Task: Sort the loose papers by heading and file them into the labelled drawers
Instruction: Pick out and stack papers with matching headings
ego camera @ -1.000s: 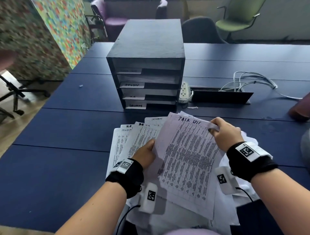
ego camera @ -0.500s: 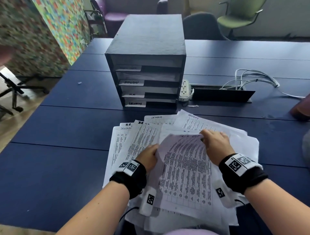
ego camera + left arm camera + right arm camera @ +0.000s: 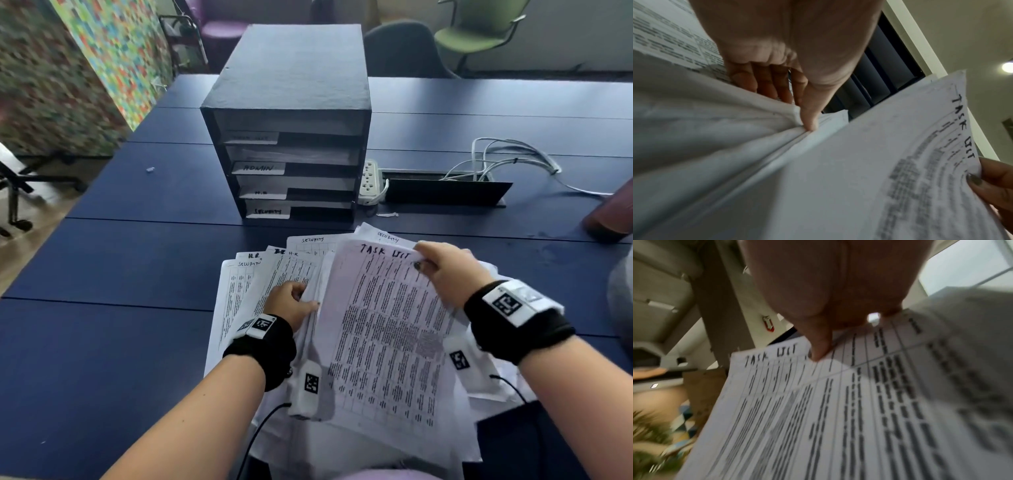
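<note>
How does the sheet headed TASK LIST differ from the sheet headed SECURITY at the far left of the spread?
The TASK LIST sheet is lifted off the pile, pinched at its top edge by the right hand; the SECURITY sheet lies flat on the table, untouched. The TASK LIST sheet shows whole on top, while the SECURITY sheet is partly covered by neighbouring papers. Their handwritten headings differ. Both are white pages with printed tables.
</note>
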Available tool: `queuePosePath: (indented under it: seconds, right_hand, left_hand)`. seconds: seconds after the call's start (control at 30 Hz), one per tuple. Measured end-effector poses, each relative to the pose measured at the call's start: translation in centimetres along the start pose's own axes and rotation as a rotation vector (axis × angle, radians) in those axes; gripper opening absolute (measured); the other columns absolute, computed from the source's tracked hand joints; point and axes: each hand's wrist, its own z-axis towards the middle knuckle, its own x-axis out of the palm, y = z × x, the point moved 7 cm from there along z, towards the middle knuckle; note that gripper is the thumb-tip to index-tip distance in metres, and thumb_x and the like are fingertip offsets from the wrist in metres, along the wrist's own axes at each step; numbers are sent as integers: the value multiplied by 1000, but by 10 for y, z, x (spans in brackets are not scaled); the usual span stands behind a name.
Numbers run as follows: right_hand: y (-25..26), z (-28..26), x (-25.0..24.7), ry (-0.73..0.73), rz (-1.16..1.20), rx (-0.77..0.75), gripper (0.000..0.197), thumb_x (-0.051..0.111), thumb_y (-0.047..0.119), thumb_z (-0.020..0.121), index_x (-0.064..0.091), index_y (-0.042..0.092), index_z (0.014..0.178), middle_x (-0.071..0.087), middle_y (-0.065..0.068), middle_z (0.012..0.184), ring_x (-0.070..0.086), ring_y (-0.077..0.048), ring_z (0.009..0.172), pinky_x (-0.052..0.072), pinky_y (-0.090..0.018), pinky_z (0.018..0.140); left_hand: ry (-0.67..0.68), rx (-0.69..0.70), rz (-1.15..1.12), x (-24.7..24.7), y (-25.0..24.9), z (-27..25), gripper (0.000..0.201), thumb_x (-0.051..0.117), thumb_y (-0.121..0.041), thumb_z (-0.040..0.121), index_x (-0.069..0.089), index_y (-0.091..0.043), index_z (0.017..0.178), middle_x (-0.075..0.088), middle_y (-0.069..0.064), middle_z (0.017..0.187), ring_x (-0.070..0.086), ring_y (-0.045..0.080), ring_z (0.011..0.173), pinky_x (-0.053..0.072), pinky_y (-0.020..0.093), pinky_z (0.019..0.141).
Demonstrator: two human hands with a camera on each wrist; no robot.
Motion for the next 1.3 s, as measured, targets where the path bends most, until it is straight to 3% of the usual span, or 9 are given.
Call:
queuePosePath:
  seconds: [0.23, 0.37, 0.57, 0.67, 0.77, 0.9, 0.97, 1.1, 1.3]
  right_hand:
    - [-19, 10, 10, 230, -28, 154, 36, 47, 26, 96, 49, 21, 131, 59, -9, 124, 59, -27, 104, 47, -28, 85]
    - [-3, 9, 32, 167, -107, -21, 12, 44, 15, 96, 55, 11, 96, 58, -5, 105, 57, -25, 97, 40, -24, 69]
    - [-2, 9, 60, 144, 9, -184, 20, 51, 14, 91, 60, 14, 109, 34, 7, 148, 33, -18, 135, 29, -40, 111]
    - [3, 9, 61, 178, -1, -179, 24, 49, 21, 93, 59, 21, 115, 56, 9, 122, 49, -14, 119, 18, -43, 115]
    - [7, 8, 57, 131, -4, -170, 20, 48, 20, 94, 60, 17, 110, 59, 5, 106, 56, -16, 103, 11, -42, 117]
    - [12, -1, 57, 70, 52, -227, 22, 52, 16, 92, 63, 13, 110, 61, -1, 105, 55, -23, 100, 35, -36, 103]
    - [14, -7, 55, 36, 79, -245, 21, 54, 15, 90, 65, 14, 109, 62, -1, 102, 56, -25, 96, 39, -34, 94]
    - [13, -20, 54, -27, 91, -277, 17, 56, 12, 89, 66, 14, 102, 62, 0, 99, 56, -24, 90, 33, -32, 90]
    - [11, -30, 53, -97, 141, -310, 15, 59, 5, 85, 67, 13, 95, 63, 0, 95, 54, -18, 82, 34, -34, 86]
  left_hand:
    - [68, 27, -248, 4, -9, -9, 51, 65, -1, 81, 41, -18, 124, 55, -1, 114, 57, 17, 99, 45, 19, 75]
    - [115, 56, -300, 8, -11, -14, 46, 51, 6, 86, 57, -24, 121, 66, -3, 110, 60, 16, 96, 49, 21, 79]
    - [197, 22, -435, 6, -8, -25, 42, 50, 16, 77, 73, -20, 77, 70, -1, 77, 63, 15, 75, 54, 28, 74]
    - [172, -48, -495, 4, -11, -28, 46, 38, 21, 76, 71, -9, 71, 68, 3, 62, 63, 14, 55, 51, 20, 52]
    - [95, -21, -415, -6, -12, -22, 46, 40, 19, 76, 71, -15, 72, 70, 4, 79, 62, 22, 75, 54, 30, 72]
    - [-208, 10, -157, -48, 7, 2, 44, 44, 5, 83, 71, -26, 99, 65, -2, 111, 55, 12, 63, 43, 17, 55]
    - [-341, -49, -108, -68, 26, 9, 27, 56, -14, 88, 67, -26, 110, 63, 3, 116, 60, 17, 88, 46, 22, 73]
    - [-279, -188, -149, -67, 56, 14, 37, 65, -22, 84, 59, -22, 120, 65, -1, 107, 61, 21, 101, 47, 33, 94]
    - [-186, 28, 63, -56, 29, 8, 33, 78, -29, 73, 70, -25, 104, 58, -1, 94, 57, 16, 85, 50, 31, 86]
